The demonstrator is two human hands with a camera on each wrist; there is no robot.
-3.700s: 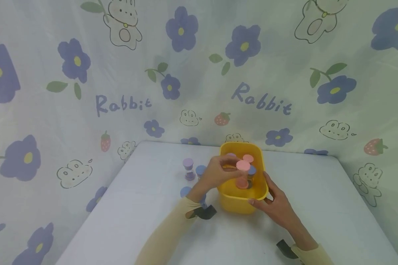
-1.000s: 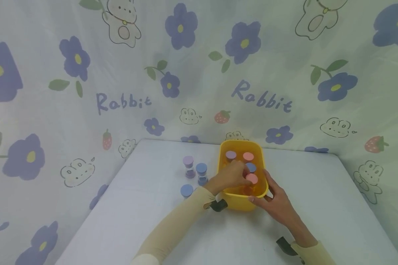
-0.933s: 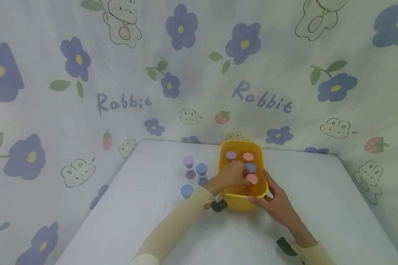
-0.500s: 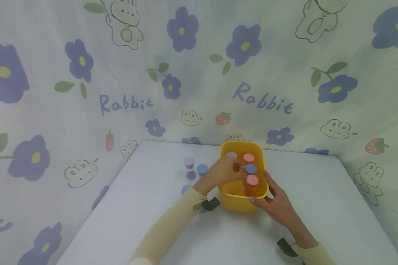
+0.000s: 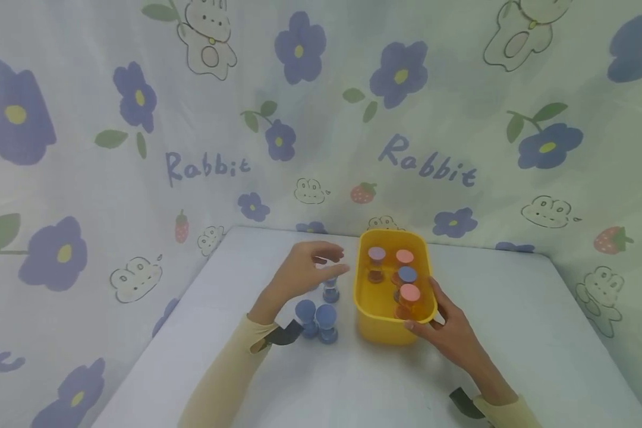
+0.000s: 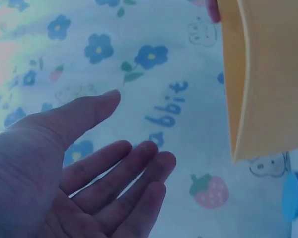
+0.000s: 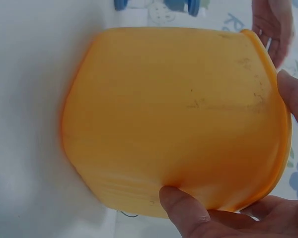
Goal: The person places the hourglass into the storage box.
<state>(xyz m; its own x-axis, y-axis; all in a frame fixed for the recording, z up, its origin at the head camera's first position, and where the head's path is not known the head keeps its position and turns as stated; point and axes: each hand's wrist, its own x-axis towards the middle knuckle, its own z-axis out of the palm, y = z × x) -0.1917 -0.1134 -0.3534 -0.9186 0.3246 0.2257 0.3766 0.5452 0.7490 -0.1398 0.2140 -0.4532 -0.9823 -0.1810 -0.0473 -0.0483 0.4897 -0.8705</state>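
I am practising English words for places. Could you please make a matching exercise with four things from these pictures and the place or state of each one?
Things:
1. left hand
2. right hand
3. pink-capped timers
4. two blue-capped timers

Places or states:
a. inside the yellow bin
b. on the table, left of the bin
c. holds the bin's near right corner
d. open, above the table

Pairs: 1-d, 2-c, 3-a, 4-b

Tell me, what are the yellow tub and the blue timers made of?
The tub looks like plastic: smooth, slightly glossy walls with faint scuffs, thin rolled rim. The blue timers probably have matte plastic caps; whether their clear middles are glass or plastic is too small to tell.
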